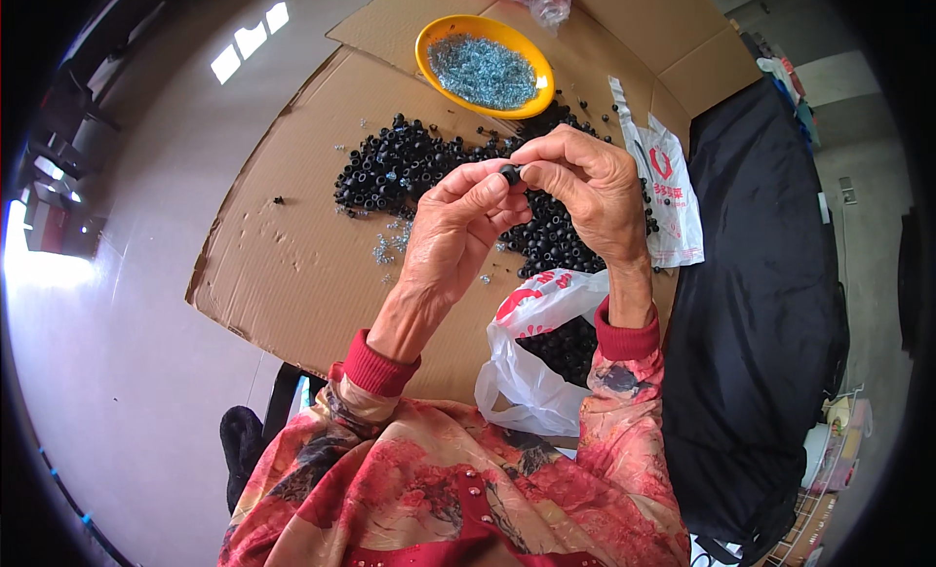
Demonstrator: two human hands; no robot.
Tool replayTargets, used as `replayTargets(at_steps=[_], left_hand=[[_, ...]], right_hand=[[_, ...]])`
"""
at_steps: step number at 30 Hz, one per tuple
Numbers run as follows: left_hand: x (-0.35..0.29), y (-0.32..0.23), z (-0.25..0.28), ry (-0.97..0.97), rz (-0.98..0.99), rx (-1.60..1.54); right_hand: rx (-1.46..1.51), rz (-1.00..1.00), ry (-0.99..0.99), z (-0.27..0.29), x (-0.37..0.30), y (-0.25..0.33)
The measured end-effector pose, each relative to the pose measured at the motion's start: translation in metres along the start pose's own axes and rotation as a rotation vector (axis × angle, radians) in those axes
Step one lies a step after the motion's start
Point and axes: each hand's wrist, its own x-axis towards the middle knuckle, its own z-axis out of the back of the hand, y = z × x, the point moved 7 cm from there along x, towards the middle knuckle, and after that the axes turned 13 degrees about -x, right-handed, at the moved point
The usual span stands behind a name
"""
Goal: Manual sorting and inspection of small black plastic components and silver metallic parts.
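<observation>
Left hand and right hand pinching one small black part together at frame centre, above black parts pile on cardboard, yellow bowl of screws upper centre, white bag below

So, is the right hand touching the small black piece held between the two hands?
Touching. In the head view, the right hand pinches the small black piece with its fingertips, and the left hand grips it from the other side.

Smooth pale floor, glossy, with bright window reflections at upper left. Flattened brown cardboard spread over it. Dark cloth draped at right. Wire rack in lower right corner.
</observation>
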Motion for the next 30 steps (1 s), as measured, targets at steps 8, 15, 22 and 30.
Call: replayTargets(at_steps=[8, 15, 22, 30], left_hand=[[-0.004, 0.002, -0.003, 0.029, 0.018, -0.013], [-0.006, 0.0, -0.009, 0.023, -0.009, 0.04], [-0.008, 0.002, -0.011, 0.019, -0.003, 0.045], [-0.009, 0.002, -0.014, 0.038, -0.002, 0.047]], right_hand=[[0.018, 0.017, -0.018, 0.001, -0.002, 0.001], [-0.024, 0.025, -0.04, 0.006, -0.005, 0.006], [-0.163, 0.155, -0.096, 0.011, -0.008, 0.019], [-0.3, 0.244, -0.093, 0.014, -0.009, 0.036]])
